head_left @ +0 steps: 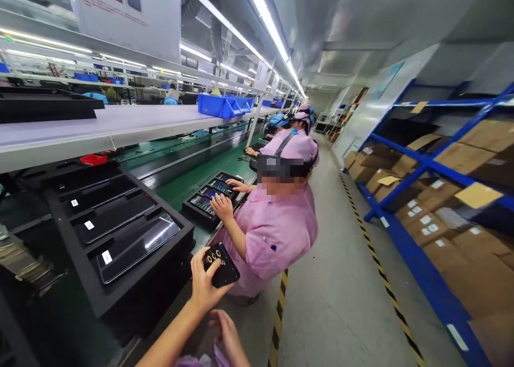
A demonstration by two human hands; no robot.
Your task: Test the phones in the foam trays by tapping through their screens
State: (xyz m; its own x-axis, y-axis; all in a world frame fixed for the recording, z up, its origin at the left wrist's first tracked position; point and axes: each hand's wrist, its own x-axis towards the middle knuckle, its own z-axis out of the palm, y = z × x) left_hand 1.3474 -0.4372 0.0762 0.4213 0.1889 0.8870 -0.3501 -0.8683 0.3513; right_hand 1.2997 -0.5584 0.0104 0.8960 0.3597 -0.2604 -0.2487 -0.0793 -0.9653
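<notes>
My left hand (204, 281) grips a black smartphone (225, 276) with gold-ringed camera openings facing me, thumb and fingers around its edges. Lower down, my right hand (227, 327) hangs close to my body with fingers loosely bent and apart, and nothing shows in it. Left of my hands is a black foam tray (160, 260) with several dark phones lying in slots. The nearest phone (136, 249) bears a small white label and reflects the light.
Beside me a co-worker in pink (277, 222) has both hands over another black tray (201, 206) of lit phones on the green bench (172, 187). Blue bins (219, 105) stand on the upper shelf. A blue rack (425, 169) with cardboard boxes lines the aisle's right side.
</notes>
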